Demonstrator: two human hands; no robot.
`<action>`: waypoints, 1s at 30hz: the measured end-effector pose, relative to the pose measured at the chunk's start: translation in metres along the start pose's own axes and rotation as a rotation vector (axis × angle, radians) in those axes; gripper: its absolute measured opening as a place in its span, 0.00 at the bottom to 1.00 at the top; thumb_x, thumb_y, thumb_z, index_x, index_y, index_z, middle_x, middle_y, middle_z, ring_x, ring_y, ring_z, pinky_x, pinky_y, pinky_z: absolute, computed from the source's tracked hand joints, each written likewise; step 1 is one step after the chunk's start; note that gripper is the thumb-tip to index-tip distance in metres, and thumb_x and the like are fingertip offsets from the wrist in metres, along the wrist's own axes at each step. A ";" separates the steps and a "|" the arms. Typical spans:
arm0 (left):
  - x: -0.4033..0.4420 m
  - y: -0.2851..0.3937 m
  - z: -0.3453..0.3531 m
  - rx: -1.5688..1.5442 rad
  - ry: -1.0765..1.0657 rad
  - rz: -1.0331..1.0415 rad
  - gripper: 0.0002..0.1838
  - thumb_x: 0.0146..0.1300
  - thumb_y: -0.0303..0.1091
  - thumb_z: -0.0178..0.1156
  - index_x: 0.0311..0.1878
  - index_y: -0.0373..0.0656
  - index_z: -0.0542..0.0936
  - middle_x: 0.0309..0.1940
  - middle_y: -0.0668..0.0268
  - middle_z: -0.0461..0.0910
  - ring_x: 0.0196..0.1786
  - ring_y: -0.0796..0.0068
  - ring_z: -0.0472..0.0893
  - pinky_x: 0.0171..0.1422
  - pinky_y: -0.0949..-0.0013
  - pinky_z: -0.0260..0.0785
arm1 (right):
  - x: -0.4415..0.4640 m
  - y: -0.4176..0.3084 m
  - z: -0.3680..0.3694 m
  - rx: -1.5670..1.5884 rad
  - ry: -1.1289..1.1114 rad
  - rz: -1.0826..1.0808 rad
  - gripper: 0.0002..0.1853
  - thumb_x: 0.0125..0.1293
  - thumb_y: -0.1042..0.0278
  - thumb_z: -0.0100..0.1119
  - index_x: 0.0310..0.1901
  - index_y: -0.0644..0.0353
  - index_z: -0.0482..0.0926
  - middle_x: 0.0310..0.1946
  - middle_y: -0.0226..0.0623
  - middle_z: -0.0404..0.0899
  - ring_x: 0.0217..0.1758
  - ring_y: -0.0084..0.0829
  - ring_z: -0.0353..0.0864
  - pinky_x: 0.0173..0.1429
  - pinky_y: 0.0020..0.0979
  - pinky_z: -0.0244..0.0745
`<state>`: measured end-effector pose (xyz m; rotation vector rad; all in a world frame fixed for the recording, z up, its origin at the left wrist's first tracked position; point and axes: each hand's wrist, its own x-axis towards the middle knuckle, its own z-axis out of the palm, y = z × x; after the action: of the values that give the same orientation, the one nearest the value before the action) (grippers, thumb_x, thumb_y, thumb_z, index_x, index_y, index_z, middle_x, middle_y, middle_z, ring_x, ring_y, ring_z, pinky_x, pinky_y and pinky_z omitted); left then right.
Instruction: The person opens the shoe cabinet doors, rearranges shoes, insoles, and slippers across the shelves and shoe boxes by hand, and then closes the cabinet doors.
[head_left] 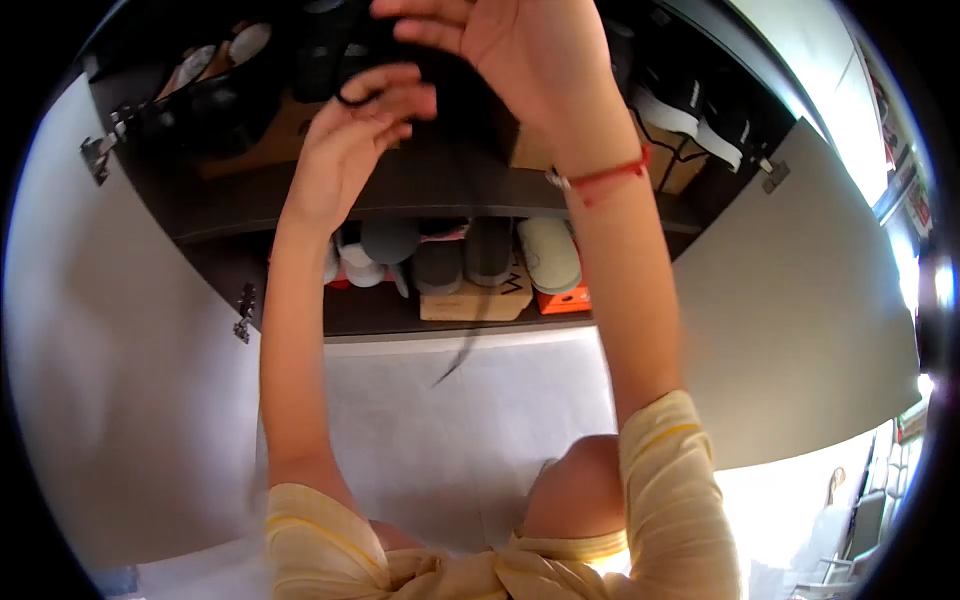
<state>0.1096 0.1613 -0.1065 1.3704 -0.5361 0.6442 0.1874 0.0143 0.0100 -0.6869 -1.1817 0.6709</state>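
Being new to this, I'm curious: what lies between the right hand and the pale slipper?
In the head view, a dark shelf board lies between the right hand and the pale slipper, with part of a cardboard box above it.

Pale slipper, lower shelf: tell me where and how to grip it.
Probably pinch the slipper by its rounded near end, coming straight in from the open front: that end faces outward above the orange box, while the shelf overhead limits reaching from above.
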 end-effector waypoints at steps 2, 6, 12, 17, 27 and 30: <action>0.006 0.014 -0.006 0.041 0.016 0.064 0.29 0.59 0.29 0.45 0.66 0.36 0.62 0.64 0.52 0.66 0.68 0.64 0.64 0.67 0.67 0.54 | 0.025 0.014 -0.008 0.163 0.146 -0.132 0.20 0.72 0.53 0.41 0.44 0.64 0.74 0.40 0.43 0.78 0.44 0.40 0.79 0.51 0.39 0.74; 0.018 -0.003 -0.024 0.128 0.155 0.150 0.27 0.59 0.31 0.41 0.64 0.40 0.68 0.61 0.63 0.71 0.64 0.68 0.69 0.62 0.71 0.60 | 0.013 0.069 -0.031 -0.079 0.359 -0.148 0.20 0.68 0.58 0.45 0.51 0.68 0.72 0.45 0.48 0.77 0.46 0.39 0.80 0.52 0.35 0.75; 0.010 -0.055 0.000 1.254 0.142 -0.118 0.20 0.65 0.39 0.48 0.53 0.35 0.75 0.48 0.49 0.78 0.53 0.52 0.76 0.57 0.57 0.67 | -0.043 0.106 -0.106 -1.112 0.216 0.371 0.26 0.63 0.52 0.54 0.49 0.73 0.75 0.45 0.44 0.79 0.49 0.35 0.79 0.55 0.30 0.70; -0.011 -0.105 -0.003 1.737 0.084 -0.236 0.24 0.63 0.45 0.49 0.59 0.45 0.74 0.57 0.50 0.70 0.62 0.50 0.66 0.63 0.49 0.58 | -0.047 0.110 -0.129 -1.277 0.263 0.655 0.39 0.63 0.36 0.46 0.54 0.72 0.73 0.52 0.50 0.76 0.59 0.40 0.73 0.62 0.32 0.63; -0.010 -0.062 -0.012 1.403 0.038 -0.288 0.22 0.63 0.40 0.50 0.61 0.51 0.73 0.42 0.53 0.78 0.44 0.65 0.77 0.51 0.65 0.69 | -0.010 0.214 -0.206 -1.855 0.014 0.549 0.28 0.72 0.51 0.30 0.65 0.61 0.63 0.66 0.51 0.60 0.67 0.49 0.64 0.69 0.44 0.61; -0.012 -0.007 -0.020 1.003 -0.133 -0.736 0.17 0.64 0.39 0.49 0.52 0.46 0.79 0.24 0.69 0.76 0.26 0.84 0.70 0.33 0.79 0.65 | -0.008 0.187 -0.165 -1.758 0.299 0.710 0.28 0.71 0.52 0.33 0.66 0.60 0.62 0.66 0.52 0.60 0.66 0.50 0.64 0.67 0.45 0.64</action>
<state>0.1053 0.1796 -0.1218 2.3834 0.2812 0.1784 0.3248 0.1043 -0.1784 -2.6389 -0.9973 -0.1363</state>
